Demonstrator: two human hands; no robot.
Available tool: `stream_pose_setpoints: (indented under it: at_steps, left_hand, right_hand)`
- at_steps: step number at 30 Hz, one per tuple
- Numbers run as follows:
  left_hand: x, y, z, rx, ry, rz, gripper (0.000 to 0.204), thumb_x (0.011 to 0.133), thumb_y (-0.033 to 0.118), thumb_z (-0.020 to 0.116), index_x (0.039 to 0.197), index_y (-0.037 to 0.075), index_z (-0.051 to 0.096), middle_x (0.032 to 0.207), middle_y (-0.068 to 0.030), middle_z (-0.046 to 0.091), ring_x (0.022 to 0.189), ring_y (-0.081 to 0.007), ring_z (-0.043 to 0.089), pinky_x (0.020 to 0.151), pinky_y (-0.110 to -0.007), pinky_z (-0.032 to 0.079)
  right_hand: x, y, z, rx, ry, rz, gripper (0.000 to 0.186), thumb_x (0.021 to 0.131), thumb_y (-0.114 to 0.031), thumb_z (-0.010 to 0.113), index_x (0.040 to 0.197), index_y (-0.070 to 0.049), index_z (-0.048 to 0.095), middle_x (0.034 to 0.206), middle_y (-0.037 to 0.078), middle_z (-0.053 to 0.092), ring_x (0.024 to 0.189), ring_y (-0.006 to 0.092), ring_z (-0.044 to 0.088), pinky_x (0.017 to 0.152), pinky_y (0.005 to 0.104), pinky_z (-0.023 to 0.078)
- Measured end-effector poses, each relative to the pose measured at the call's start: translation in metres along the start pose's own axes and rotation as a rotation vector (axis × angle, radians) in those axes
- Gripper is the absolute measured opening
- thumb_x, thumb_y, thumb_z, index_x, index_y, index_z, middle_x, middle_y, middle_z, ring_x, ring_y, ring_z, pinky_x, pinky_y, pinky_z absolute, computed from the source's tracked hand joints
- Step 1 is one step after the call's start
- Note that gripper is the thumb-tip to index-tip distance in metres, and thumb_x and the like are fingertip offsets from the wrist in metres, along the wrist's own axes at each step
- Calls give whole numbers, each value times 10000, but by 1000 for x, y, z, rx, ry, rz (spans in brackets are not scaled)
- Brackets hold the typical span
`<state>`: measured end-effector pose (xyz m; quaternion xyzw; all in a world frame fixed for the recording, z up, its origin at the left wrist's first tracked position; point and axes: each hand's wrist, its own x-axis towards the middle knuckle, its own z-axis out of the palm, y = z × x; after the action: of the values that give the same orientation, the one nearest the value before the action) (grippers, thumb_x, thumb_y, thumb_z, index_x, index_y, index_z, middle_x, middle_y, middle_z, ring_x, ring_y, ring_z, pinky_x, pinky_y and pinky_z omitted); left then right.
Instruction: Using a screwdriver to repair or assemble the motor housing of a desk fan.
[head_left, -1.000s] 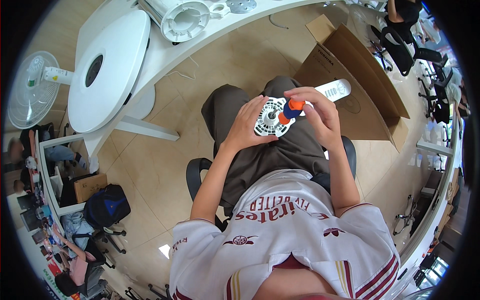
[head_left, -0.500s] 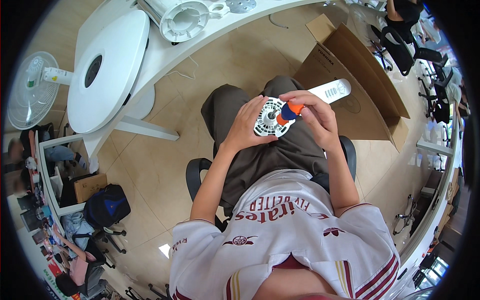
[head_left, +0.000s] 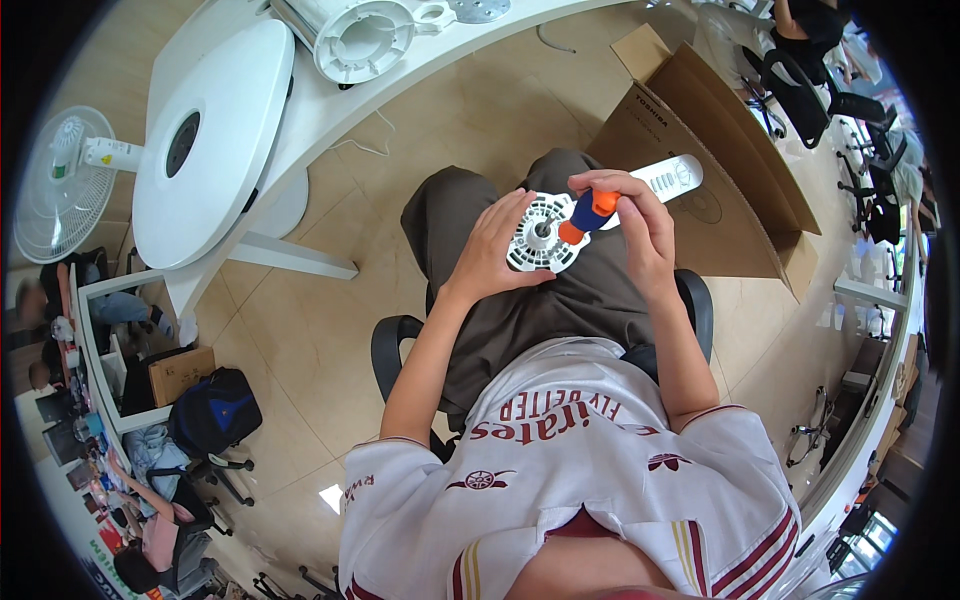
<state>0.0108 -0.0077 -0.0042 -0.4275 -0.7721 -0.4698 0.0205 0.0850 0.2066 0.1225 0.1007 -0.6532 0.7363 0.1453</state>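
Over my lap, my left hand (head_left: 492, 245) grips a round white slotted fan motor housing (head_left: 531, 254) by its left side, thumb along the lower rim. A dark metal shaft stands at its centre. In the fingers of my right hand (head_left: 643, 225) is a screwdriver (head_left: 590, 212) with a blue and orange handle, tilted over the housing's right side. Its tip is too small to make out. Beyond my right fingers stretches a long white fan neck piece (head_left: 668, 180) with slots; my hand hides whether it joins the housing.
An open cardboard box (head_left: 690, 170) stands on the floor ahead to the right. The white table (head_left: 330, 130) at the left bears a round white fan base (head_left: 215, 150) and a ring-shaped white part (head_left: 365, 45). Beyond is a caged fan (head_left: 62, 185). A backpack (head_left: 215, 410) lies left.
The screwdriver has tilted, its handle end rising up and to the right, and my right fingers have shifted along with it. My left hand and the housing have hardly moved.
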Motion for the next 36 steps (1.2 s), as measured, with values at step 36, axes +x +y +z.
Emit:
stream_pose_setpoints:
  at_steps: [36]
  left_hand:
    - [-8, -6, -7, -112, 26, 0, 1164, 705, 472, 966, 1613, 35, 383, 1599, -222, 466, 1500, -430, 432, 1252, -507, 346]
  right_hand:
    - [2, -16, 22, -307, -71, -89, 209, 967, -10, 667, 1174, -4, 697, 1237, 190, 716, 1141, 285, 683, 1011, 382, 509]
